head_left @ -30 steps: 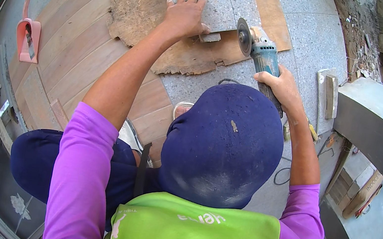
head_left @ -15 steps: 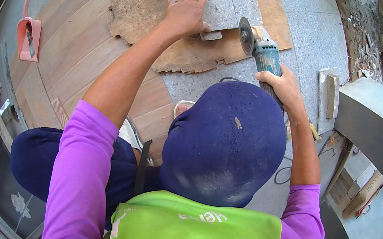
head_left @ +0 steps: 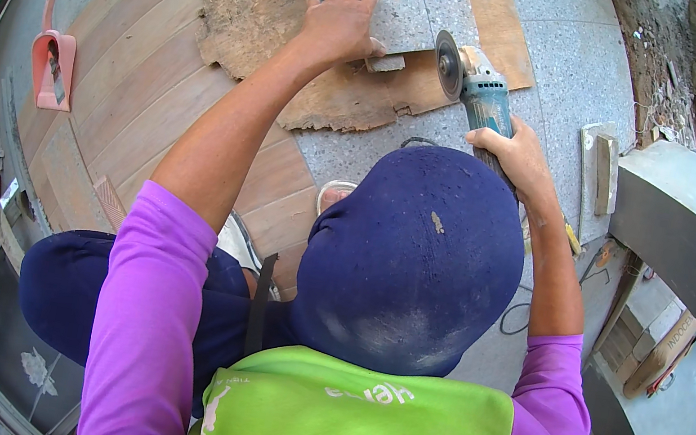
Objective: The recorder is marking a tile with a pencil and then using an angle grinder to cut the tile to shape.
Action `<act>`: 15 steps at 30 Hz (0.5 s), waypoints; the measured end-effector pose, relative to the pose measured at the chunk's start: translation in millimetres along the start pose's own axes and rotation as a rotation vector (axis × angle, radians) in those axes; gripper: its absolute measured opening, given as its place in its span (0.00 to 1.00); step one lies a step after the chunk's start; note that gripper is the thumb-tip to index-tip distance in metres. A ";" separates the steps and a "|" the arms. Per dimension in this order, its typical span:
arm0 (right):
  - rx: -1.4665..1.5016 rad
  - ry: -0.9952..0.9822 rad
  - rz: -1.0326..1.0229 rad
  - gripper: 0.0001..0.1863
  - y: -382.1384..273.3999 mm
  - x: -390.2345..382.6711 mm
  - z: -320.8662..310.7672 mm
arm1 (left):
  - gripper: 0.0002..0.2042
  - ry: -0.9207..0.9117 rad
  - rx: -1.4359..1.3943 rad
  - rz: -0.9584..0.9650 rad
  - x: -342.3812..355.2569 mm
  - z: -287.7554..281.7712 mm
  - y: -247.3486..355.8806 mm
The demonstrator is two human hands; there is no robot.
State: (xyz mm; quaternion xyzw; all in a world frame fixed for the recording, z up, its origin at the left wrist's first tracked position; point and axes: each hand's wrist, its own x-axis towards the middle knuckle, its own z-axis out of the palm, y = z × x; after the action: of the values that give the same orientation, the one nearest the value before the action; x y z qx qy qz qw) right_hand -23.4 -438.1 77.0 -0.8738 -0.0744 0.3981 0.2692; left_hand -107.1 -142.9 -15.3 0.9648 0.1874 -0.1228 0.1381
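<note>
My left hand lies with spread fingers on a grey speckled tile, pressing its left part. That tile rests on a worn, ragged-edged sheet of plywood. In my right hand is a teal angle grinder, gripped around its body. Its thin dark disc stands upright, close to the tile's right front corner; whether they touch I cannot tell. A small tile offcut sits under the tile's near edge, by my left thumb. Another speckled tile piece adjoins on the right.
Wood-look planks cover the floor at left, with a pink scoop-shaped holder on them. A float with a wooden handle lies right of the grinder. A cord loops by my right forearm. Rubble lies far right, beyond a grey curved slab.
</note>
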 end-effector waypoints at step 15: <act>0.000 0.017 -0.004 0.30 3.6 2.0 0.6 | 0.49 0.009 -0.006 -0.001 0.4 1.5 -1.3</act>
State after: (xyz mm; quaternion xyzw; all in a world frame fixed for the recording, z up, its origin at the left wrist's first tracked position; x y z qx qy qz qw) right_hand -22.8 -440.3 73.4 -0.8769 -0.0739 0.3903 0.2705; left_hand -107.5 -142.1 -17.2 0.9648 0.1887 -0.1180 0.1401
